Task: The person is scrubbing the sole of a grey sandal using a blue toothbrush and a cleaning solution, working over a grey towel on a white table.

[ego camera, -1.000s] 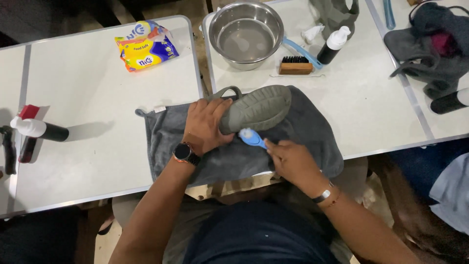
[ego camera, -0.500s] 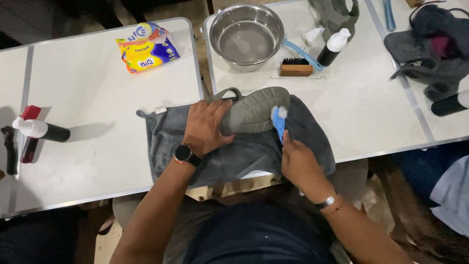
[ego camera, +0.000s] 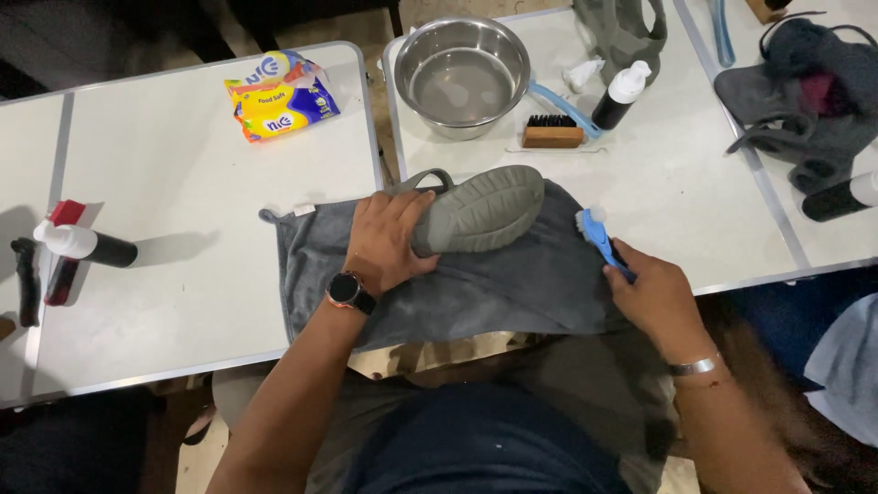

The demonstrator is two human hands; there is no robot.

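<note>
Shoe [ego camera: 480,209] under my left hand [ego camera: 389,242] lies sole up on the gray towel [ego camera: 512,284], toe pointing right, heel loop toward the gap between the two white tables [ego camera: 183,183]. My left fingers are wrapped over the heel end, pressing it down onto the cloth. My right hand [ego camera: 651,295] is clenched around the handle of a blue brush [ego camera: 599,236], whose bristle head points up and away from me, just beside the toe of the shoe but not touching it.

The towel bridges the gap between the tables and its near edge hangs over the table edge toward my lap. Its left corner with a small loop sits on the left table, with bare tabletop stretching left of it as far as a black bottle with a white cap [ego camera: 87,245] lying on its side near the far left edge. A yellow and blue packet [ego camera: 279,96] lies well apart, near the far edge of that table.

On the right table, a steel bowl [ego camera: 462,73] stands beyond the shoe, with a wooden brush [ego camera: 551,133] and an upright black bottle [ego camera: 620,96] just to its right. Right of my brush hand the tabletop is open up to a heap of dark cloth [ego camera: 805,91] at the far right corner. The near rim of that table runs just beside my right knuckles.
</note>
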